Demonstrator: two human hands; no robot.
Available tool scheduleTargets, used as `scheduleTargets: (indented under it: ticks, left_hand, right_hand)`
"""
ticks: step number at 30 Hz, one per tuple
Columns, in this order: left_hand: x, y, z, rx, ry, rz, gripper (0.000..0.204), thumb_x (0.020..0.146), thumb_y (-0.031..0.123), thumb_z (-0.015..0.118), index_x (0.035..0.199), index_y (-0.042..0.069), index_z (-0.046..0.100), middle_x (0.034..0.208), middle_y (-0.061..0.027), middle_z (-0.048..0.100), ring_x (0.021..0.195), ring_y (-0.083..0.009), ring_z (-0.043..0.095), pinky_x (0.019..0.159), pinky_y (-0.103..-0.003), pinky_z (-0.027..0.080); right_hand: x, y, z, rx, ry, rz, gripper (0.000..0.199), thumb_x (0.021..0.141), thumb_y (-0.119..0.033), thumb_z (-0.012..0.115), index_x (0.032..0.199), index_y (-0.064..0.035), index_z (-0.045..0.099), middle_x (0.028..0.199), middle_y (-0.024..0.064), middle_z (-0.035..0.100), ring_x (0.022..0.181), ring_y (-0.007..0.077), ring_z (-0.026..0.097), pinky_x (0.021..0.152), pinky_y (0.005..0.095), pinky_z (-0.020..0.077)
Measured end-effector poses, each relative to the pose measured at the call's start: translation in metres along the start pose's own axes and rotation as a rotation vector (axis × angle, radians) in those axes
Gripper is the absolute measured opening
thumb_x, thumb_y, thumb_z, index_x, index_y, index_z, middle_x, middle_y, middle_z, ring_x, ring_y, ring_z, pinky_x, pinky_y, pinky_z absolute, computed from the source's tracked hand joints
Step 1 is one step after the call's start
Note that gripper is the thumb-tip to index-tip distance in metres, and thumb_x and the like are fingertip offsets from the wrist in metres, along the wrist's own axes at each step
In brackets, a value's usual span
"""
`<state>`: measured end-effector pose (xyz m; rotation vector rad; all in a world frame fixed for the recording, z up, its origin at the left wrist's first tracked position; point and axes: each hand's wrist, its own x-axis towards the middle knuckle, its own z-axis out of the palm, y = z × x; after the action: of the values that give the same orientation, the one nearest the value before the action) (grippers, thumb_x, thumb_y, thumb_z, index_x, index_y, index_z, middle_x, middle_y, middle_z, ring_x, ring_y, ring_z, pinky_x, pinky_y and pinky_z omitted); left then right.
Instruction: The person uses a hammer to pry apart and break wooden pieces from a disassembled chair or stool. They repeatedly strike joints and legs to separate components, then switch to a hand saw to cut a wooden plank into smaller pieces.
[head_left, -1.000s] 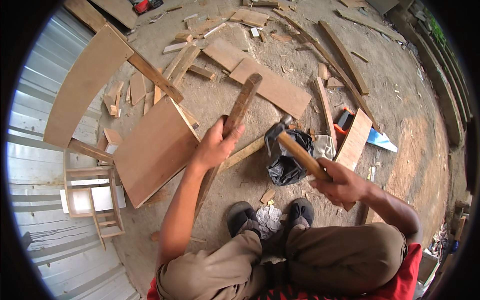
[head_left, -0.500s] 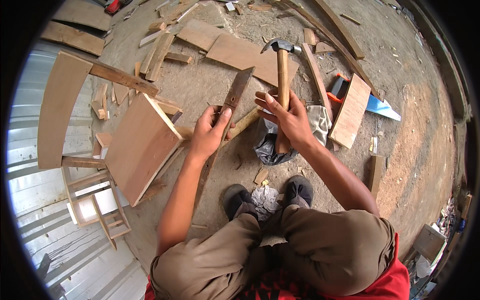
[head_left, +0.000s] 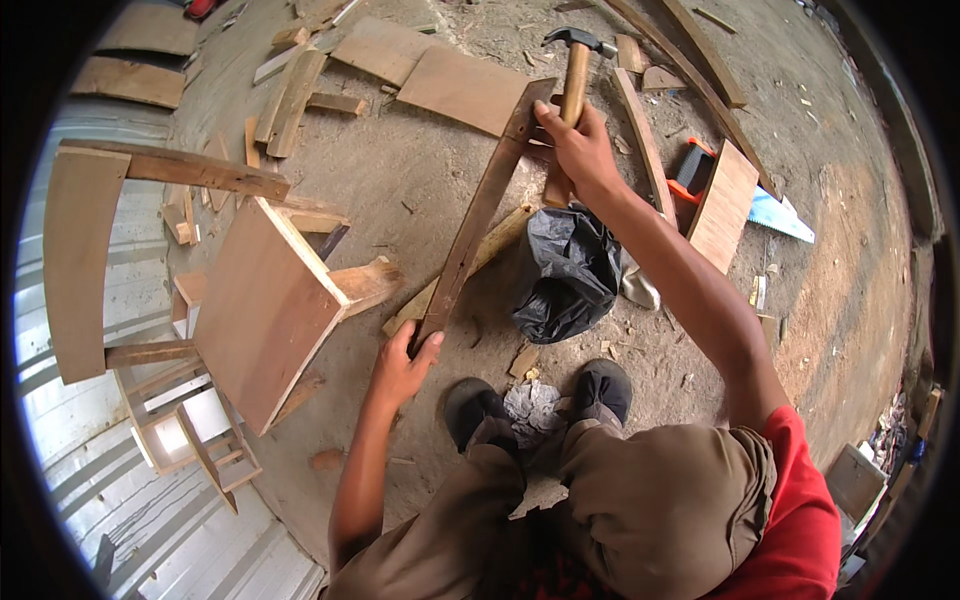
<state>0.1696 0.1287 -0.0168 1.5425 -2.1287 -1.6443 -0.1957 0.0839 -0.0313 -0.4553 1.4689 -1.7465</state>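
A long, narrow wooden strip (head_left: 478, 225) slants up and to the right between my hands. My left hand (head_left: 402, 365) is closed around its lower end. My right hand (head_left: 580, 155) grips the wooden handle of a claw hammer (head_left: 576, 75), whose dark metal head points upward, and its thumb presses on the strip's upper end. Below the hammer, a black plastic bag (head_left: 568, 275) sits on the ground. Another pale length of wood (head_left: 490, 255) lies beneath the strip. The fingers of my right hand are partly hidden behind the strip and the handle.
At left stands a plywood piece of furniture (head_left: 265, 310) with wooden legs, beside a metal sheet wall (head_left: 80, 480). A handsaw (head_left: 778, 215) lies at right, partly under a plywood board (head_left: 724, 205). Flat panels (head_left: 460, 90) and offcuts lie farther off. My shoes (head_left: 600, 390) flank crumpled paper (head_left: 533, 403).
My left hand has slid down to the strip's lower end. My right hand, still holding the hammer, has moved up and now touches the strip's upper end.
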Motion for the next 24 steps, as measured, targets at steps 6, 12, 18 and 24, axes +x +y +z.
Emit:
scheduleTargets:
  ticks: [6,12,18,24]
  left_hand:
    - [0.025,-0.008,0.031,0.155,0.143,0.101,0.042,0.095,0.038,0.067,0.09,-0.001,0.055,0.073,-0.0186,0.061,0.069,-0.0361,0.061,0.066,-0.043,0.047]
    - [0.028,-0.023,0.049,0.415,0.017,0.105,0.067,0.085,0.051,0.074,0.113,-0.003,0.046,0.096,-0.0326,0.064,0.095,-0.0515,0.063,0.082,-0.052,0.051]
    - [0.037,0.007,0.058,0.467,-0.12,0.286,0.043,0.09,0.024,0.069,0.117,-0.001,0.046,0.1,-0.0306,0.065,0.096,-0.0512,0.062,0.08,-0.054,0.05]
    - [0.039,0.046,0.076,0.382,-0.189,0.414,0.04,0.096,0.025,0.061,0.127,0.004,0.048,0.105,-0.0271,0.066,0.098,-0.0471,0.064,0.08,-0.05,0.05]
  right_hand:
    - [-0.018,0.028,-0.045,-0.599,0.019,-0.035,0.027,0.085,-0.013,0.065,0.104,0.0048,0.058,0.084,0.023,0.066,0.075,0.0323,0.069,0.065,0.0424,0.0535]
    - [-0.075,-0.004,-0.09,-0.844,0.058,0.013,0.033,0.084,-0.018,0.068,0.104,0.0072,0.059,0.083,0.0291,0.065,0.081,0.0442,0.066,0.075,0.0482,0.0495]
    - [-0.131,0.025,-0.152,-0.871,0.313,-0.199,0.041,0.088,-0.018,0.07,0.12,0.0045,0.057,0.082,0.0234,0.066,0.075,0.0365,0.068,0.069,0.0442,0.0517]
    - [-0.177,0.004,-0.205,-0.908,0.484,-0.217,0.045,0.088,-0.017,0.067,0.125,0.006,0.054,0.085,0.0277,0.068,0.08,0.0409,0.07,0.074,0.0457,0.0535]
